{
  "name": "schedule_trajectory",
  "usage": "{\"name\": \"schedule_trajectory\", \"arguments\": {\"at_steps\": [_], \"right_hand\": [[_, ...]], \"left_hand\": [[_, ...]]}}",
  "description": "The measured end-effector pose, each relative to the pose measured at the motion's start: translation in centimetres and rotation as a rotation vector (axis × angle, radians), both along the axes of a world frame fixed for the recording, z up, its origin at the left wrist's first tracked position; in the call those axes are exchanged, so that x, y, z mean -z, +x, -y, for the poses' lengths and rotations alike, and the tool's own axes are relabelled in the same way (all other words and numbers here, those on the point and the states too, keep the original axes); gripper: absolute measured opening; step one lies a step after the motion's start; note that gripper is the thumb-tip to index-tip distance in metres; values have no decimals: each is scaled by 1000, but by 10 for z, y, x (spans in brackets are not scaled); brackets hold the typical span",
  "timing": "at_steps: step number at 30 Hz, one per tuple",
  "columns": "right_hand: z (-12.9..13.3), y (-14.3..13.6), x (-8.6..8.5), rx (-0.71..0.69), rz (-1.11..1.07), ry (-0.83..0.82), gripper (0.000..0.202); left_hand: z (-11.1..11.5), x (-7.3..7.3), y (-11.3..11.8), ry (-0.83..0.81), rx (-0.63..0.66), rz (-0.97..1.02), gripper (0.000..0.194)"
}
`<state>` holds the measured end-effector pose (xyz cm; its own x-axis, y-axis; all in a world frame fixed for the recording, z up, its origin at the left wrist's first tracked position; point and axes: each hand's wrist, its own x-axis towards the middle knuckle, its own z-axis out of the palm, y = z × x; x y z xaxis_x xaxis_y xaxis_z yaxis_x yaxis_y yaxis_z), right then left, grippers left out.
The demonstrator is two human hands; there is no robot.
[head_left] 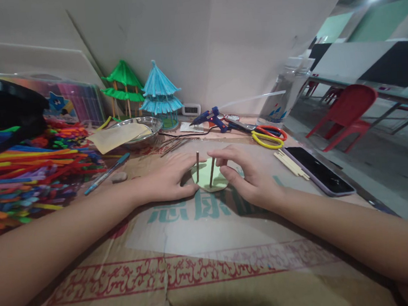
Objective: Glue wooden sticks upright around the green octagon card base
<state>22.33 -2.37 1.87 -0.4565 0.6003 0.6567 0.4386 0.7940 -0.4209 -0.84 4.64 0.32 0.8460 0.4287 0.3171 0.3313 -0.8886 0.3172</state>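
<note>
A pale green base piece (203,176) lies on the covered table between my hands. Two thin brown sticks rise from it: the left stick (197,167) stands upright, and the right stick (212,172) leans slightly. My left hand (173,177) rests at the base's left edge, thumb and fingers apart, holding nothing. On the right side, my right hand (245,173) is curved with its fingers and thumb apart beside the right stick. Whether its fingertips touch that stick or the base cannot be made out.
Colourful pipe cleaners (23,173) heap at left. Behind stand green (124,86) and blue (159,95) pavilion models, a metal bowl (155,124) and a glue gun (212,119). Scissors (269,138), pale sticks (291,164) and a phone (318,169) lie at right.
</note>
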Motion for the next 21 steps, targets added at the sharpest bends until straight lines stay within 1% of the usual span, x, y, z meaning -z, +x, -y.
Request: {"name": "schedule_trajectory", "arguments": {"at_steps": [5, 8, 11, 14, 17, 21], "right_hand": [[1, 0, 0, -8, -9, -37, 33], [-1, 0, 3, 26, -61, -124, 32], [-9, 2, 8, 94, -191, -254, 31], [-23, 6, 13, 154, -291, -336, 29], [-33, 10, 17, 205, -331, -381, 27], [-36, 10, 20, 232, -339, -475, 26]], "left_hand": [[1, -2, 0, -16, -1, -10, 49], [1, -2, 0, -20, 3, -1, 51], [1, -2, 0, -26, -27, -25, 50], [1, -1, 0, -26, -68, -53, 48], [1, 0, 0, -8, -85, -51, 49], [-1, 2, 0, -6, -109, -48, 56]]}}
